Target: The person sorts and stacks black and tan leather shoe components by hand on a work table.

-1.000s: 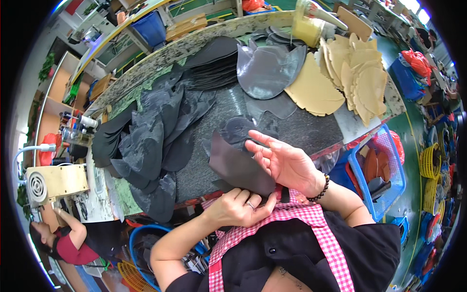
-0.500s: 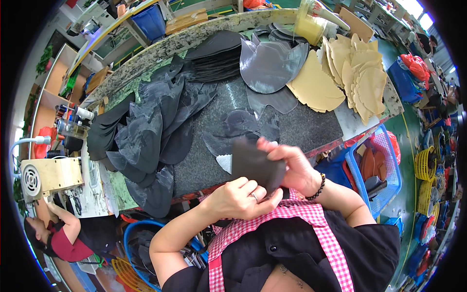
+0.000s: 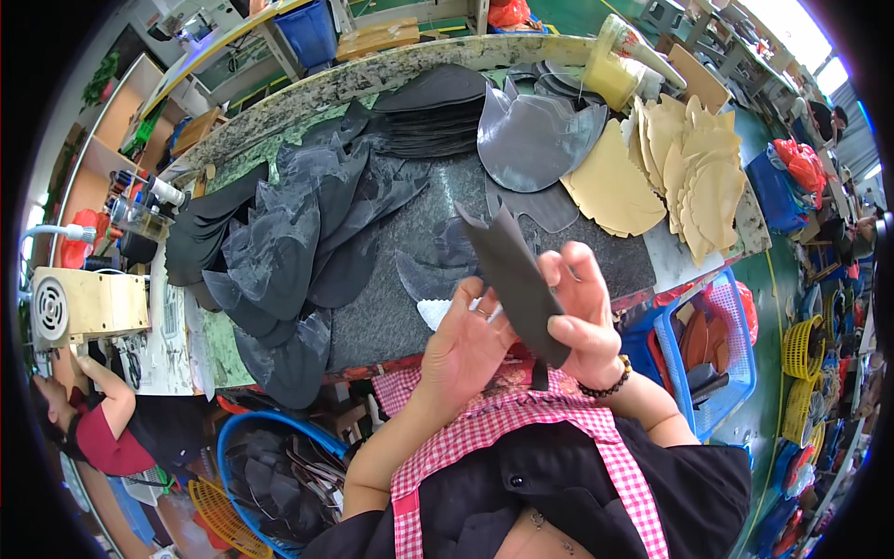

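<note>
Between my hands a dark, curved shoe-upper-like piece [image 3: 517,284] stands tilted above the work table, its notched end pointing away from me. My right hand [image 3: 589,321] grips its right edge, with the thumb lying on it and the upper fingers raised. On the other side my left hand [image 3: 458,352] is spread, palm up; its fingertips reach the piece's left edge, partly hidden behind it. Just beyond the hands, thin dark translucent pieces [image 3: 424,278] lie on the grey work slab [image 3: 358,326], along with a small white jagged-edged piece [image 3: 436,312].
Dark cut pieces [image 3: 279,242] heap at the left; a neat black stack [image 3: 428,116] lies at the back. Tan pieces [image 3: 615,182] fan out at the right, near a yellowish glue container [image 3: 615,74]. A blue basket [image 3: 736,373] stands right, a blue tub [image 3: 228,447] lower left. Another person [image 3: 102,419] works at far left.
The dark piece has turned from broad face-on to a narrow, upright slant. My left hand has released its grip and spread; my right fingers have lifted. The view has shifted slightly.
</note>
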Demonstrator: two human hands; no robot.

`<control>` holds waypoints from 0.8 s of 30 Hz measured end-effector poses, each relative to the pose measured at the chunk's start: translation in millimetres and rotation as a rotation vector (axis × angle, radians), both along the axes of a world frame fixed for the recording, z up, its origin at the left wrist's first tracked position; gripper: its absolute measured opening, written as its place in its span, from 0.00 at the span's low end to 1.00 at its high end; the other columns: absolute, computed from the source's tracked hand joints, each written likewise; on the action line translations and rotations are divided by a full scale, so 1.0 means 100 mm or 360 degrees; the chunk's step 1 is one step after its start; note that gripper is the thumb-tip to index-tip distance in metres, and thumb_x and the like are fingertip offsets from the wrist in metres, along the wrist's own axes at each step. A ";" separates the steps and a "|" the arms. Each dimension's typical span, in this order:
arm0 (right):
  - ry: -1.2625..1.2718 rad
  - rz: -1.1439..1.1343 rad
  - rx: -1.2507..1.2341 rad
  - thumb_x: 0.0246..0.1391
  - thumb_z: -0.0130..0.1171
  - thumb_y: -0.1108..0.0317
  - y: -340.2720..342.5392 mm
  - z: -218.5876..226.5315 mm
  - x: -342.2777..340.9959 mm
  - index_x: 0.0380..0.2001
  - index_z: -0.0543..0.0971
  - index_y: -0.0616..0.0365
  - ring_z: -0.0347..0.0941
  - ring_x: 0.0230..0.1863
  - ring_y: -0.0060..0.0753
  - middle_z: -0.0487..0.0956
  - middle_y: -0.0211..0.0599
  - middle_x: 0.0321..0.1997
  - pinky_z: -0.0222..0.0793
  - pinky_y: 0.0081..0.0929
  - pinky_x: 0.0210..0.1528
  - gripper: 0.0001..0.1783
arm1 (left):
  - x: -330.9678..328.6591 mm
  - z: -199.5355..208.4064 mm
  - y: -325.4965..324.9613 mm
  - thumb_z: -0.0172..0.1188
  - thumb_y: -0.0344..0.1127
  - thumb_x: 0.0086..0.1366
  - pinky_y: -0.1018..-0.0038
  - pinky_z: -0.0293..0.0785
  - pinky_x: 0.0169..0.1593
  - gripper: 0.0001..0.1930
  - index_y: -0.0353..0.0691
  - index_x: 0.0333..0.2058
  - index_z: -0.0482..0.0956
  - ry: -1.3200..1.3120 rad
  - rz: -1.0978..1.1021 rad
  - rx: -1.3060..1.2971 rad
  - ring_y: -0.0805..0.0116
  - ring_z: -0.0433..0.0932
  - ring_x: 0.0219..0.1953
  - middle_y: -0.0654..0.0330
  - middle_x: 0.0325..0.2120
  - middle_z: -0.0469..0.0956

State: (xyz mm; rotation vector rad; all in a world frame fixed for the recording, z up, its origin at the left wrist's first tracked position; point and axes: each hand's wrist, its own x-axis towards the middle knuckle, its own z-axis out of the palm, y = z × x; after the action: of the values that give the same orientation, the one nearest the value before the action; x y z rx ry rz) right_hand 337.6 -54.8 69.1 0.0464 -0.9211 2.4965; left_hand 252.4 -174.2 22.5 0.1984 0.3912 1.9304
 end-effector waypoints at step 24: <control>0.0137 -0.0647 0.1653 0.34 0.53 0.87 0.15 -0.13 0.13 0.36 0.71 0.61 0.70 0.38 0.36 0.72 0.43 0.36 0.66 0.28 0.41 0.21 | 0.05 0.12 0.13 0.42 0.50 0.68 0.62 0.64 0.57 0.26 0.34 0.54 0.61 -0.0615 -0.0341 0.0387 0.59 0.65 0.56 0.53 0.53 0.65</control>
State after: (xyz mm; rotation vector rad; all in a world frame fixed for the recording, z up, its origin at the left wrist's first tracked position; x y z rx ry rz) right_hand 350.6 -39.9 56.4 0.2649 -1.8549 1.4286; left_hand 257.9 -161.1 34.9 0.0201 -0.1184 1.7499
